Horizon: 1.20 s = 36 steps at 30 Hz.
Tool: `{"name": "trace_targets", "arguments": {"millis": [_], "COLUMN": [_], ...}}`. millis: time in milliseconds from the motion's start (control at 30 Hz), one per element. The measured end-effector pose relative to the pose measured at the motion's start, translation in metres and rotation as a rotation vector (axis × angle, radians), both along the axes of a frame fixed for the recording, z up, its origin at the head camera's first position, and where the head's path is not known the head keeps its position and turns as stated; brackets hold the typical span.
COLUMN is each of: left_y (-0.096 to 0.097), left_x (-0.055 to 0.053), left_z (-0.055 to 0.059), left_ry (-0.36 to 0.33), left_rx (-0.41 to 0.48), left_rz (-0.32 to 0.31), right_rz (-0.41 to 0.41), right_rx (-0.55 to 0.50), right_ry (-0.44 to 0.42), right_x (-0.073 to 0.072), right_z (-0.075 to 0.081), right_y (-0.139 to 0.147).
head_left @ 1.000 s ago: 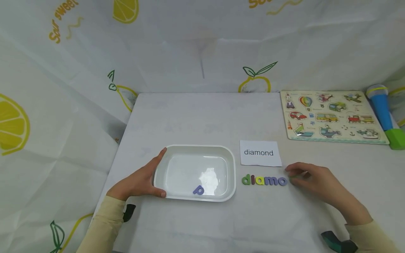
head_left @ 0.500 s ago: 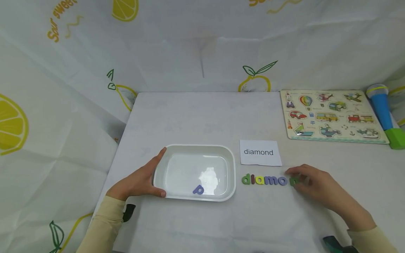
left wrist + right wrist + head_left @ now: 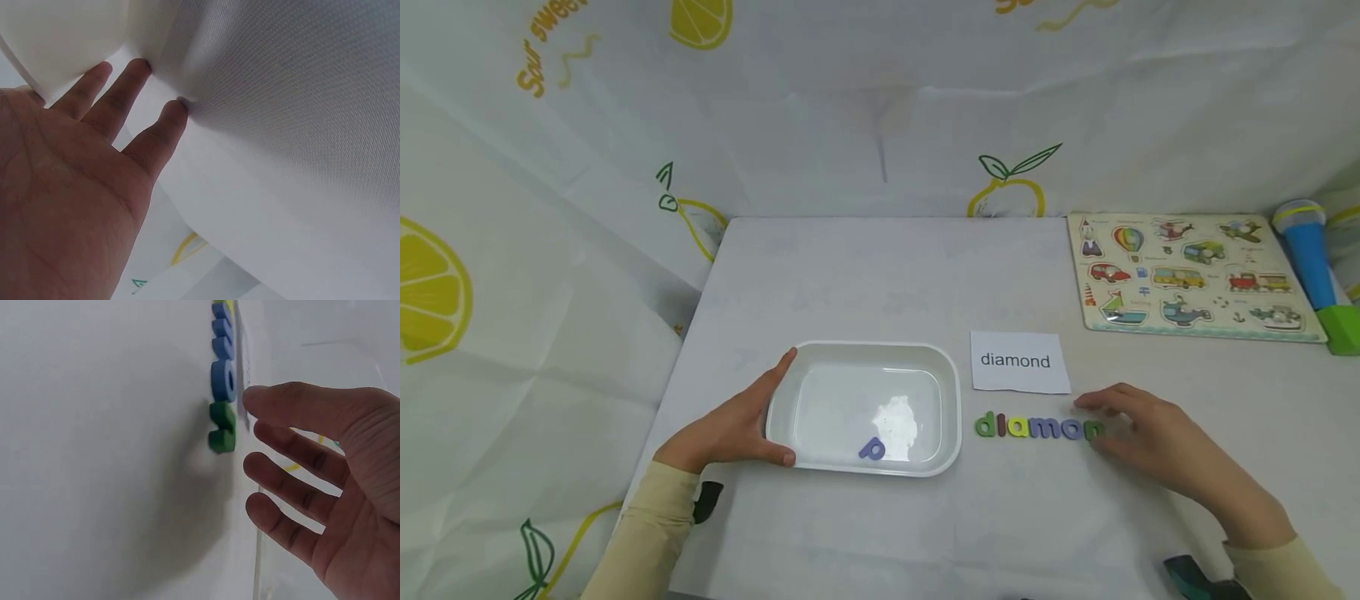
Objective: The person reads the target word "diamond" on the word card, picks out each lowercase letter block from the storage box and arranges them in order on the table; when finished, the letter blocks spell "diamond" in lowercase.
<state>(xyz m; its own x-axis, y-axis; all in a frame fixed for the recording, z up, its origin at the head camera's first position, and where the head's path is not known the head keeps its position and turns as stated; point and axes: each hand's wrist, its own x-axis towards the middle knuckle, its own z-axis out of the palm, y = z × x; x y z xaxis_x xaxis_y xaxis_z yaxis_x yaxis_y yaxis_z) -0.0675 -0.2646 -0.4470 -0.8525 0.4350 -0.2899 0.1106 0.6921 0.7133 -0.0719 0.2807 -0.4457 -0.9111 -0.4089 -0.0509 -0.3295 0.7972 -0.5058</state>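
Observation:
In the head view, a row of letter pieces reads "diamon" below a white card (image 3: 1021,375) printed "diamond". My right hand (image 3: 1172,454) hovers by the row's right end, fingers loosely apart and holding nothing. Nearest to it is the green letter n (image 3: 1093,430), which lies against the purple letter o (image 3: 1072,429). The right wrist view shows a gap between the fingertips and the green n (image 3: 223,428). My left hand (image 3: 722,433) rests against the left end of a white tray (image 3: 953,400), its fingers spread. One purple letter (image 3: 872,448) lies inside the tray.
A wooden vehicle puzzle board (image 3: 1195,279) lies at the back right. Beside it stands a blue and green toy microphone (image 3: 1307,258). A white sheet with lemon prints (image 3: 850,108) hangs behind the white table (image 3: 850,275) and along its left side.
The green n has moved left from the right hand's fingers to the end of the row, beside the o. The right hand has let go of it. The left hand stays at the tray.

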Motion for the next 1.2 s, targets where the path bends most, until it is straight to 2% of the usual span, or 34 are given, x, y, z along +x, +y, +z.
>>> {"name": "trace_targets", "arguments": {"millis": [133, 267, 367, 467, 633, 867, 1000, 1200], "left_y": [0.001, 0.002, 0.002, 0.002, 0.001, 0.001, 0.001, 0.001], "left_x": [0.000, -0.001, 0.000, 0.001, 0.001, 0.000, 0.001, 0.001], "left_z": [0.001, 0.000, -0.001, -0.001, -0.002, -0.004, -0.004, -0.002], "left_ry": [-0.009, -0.010, -0.013, -0.017, -0.008, 0.000, -0.001, 0.008], "left_rx": [-0.001, 0.000, 0.002, 0.004, 0.001, -0.002, -0.005, 0.001], "left_rz": [0.004, 0.001, 0.006, 0.009, 0.004, -0.004, -0.001, -0.005], "right_rz": [0.063, 0.223, 0.369, 0.500, 0.640, 0.681, 0.718, 0.729], "right_rx": [-0.092, -0.265, -0.386, -0.437, -0.359, -0.134, -0.054, 0.003], "right_ry": [0.091, 0.183, 0.154, 0.072, -0.025, -0.143, -0.154, -0.135], "right_x": [0.002, 0.002, 0.002, 0.000, -0.006, -0.014, -0.017, -0.017], "right_z": [0.012, 0.024, 0.032, 0.036, 0.035, 0.026, 0.017, 0.007], "right_y": [-0.024, -0.067, -0.101, -0.132, -0.173, -0.207, -0.222, -0.234]}}
